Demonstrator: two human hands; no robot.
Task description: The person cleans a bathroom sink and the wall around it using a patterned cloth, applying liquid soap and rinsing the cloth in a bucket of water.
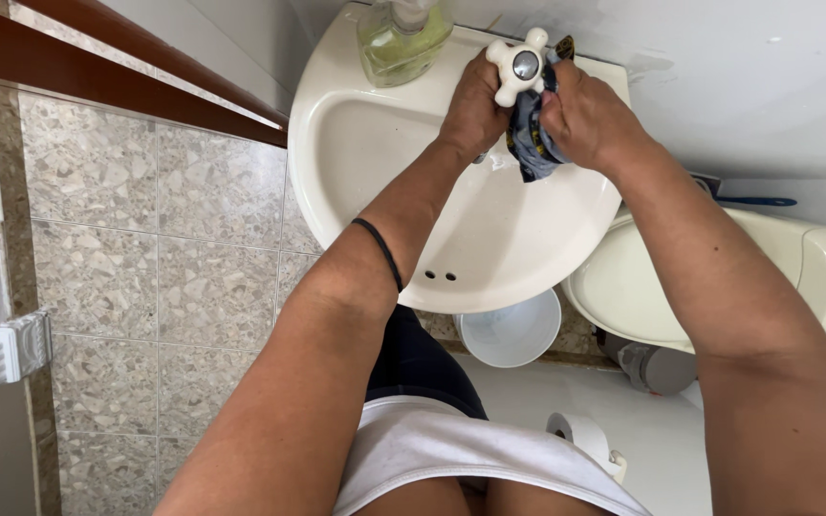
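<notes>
Bathroom surroundings, seen from above

A green soap bottle stands at twelve o'clock, a toilet at three, a white bin and paper roll toward five, speckled floor tiles at nine.

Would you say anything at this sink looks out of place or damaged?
Nothing stands out. Both the left hand and right hand hold a dark cloth by the white tap handle; the sink looks intact.

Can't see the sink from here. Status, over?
Both hands at the tap: left hand, right hand gripping dark cloth. Cross-handle tap between them. Soap bottle close beside.
</notes>
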